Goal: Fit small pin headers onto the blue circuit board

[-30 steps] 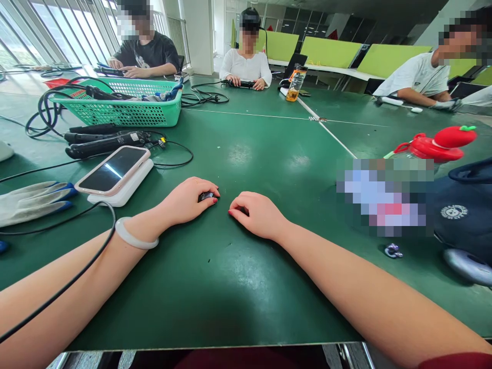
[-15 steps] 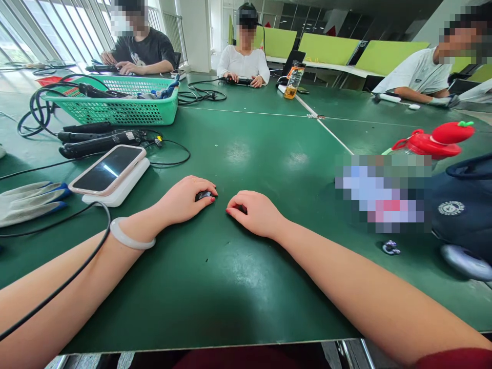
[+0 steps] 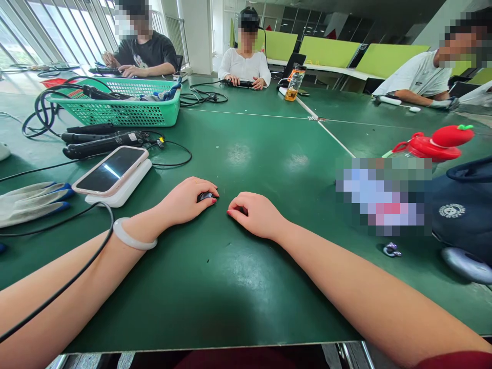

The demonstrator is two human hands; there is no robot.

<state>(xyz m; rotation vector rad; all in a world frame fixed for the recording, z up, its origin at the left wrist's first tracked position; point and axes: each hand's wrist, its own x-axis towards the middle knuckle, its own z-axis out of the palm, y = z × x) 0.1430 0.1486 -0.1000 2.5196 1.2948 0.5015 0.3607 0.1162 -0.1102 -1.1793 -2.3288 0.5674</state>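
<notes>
My left hand (image 3: 188, 201) rests on the green table (image 3: 230, 277), its fingers curled around a small black shiny object (image 3: 205, 196). Most of that object is hidden by the fingers, so its kind does not show. A pale bangle (image 3: 132, 237) circles the left wrist. Just to the right, my right hand (image 3: 257, 214) lies on the table with its fingers curled in. Whether anything is inside it is hidden; only a dark gap shows by the thumb. The two hands are a short distance apart.
Left of my hands lie a phone (image 3: 111, 170) on a white box (image 3: 126, 187), work gloves (image 3: 34, 205), black handled tools (image 3: 102, 143) and a green basket (image 3: 123, 111). A cable crosses my left forearm. At right are a dark bag (image 3: 461, 210) and a red-topped bottle (image 3: 430, 146). Several people sit around.
The whole view has shifted very slightly right and down. Both hands keep the same pose and place on the table.
</notes>
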